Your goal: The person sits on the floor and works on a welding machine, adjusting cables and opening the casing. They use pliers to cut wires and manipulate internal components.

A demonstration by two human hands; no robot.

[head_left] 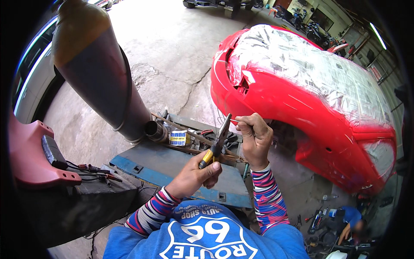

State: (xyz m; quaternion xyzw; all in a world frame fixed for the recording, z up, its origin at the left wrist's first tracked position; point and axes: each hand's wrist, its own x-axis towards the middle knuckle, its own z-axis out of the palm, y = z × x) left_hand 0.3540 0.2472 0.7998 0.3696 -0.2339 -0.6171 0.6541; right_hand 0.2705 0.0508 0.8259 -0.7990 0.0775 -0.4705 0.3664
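Note:
My left hand (pixel 195 176) is wrapped round the yellow-and-black handles of long-nose pliers (pixel 221 140), whose jaws point up and away from me. Just right of the jaw tips, my right hand (pixel 256 140) is raised with thumb and forefinger pinched together. A thin wire (pixel 233 121) runs between those fingers and the plier tips; its far end is too fine to follow. Below both hands lies a blue-edged metal panel (pixel 181 166). Beyond it, a tray of tools and scraps holds a yellow-and-blue box (pixel 179 138) and a short pipe piece (pixel 156 131).
A tall gas cylinder (pixel 97 64) stands at the left, near a pink plastic part (pixel 36 151) and cable ends on a dark box. A red car body (pixel 276 101) with masked windows fills the right. Another person (pixel 351 220) crouches among tools at the lower right.

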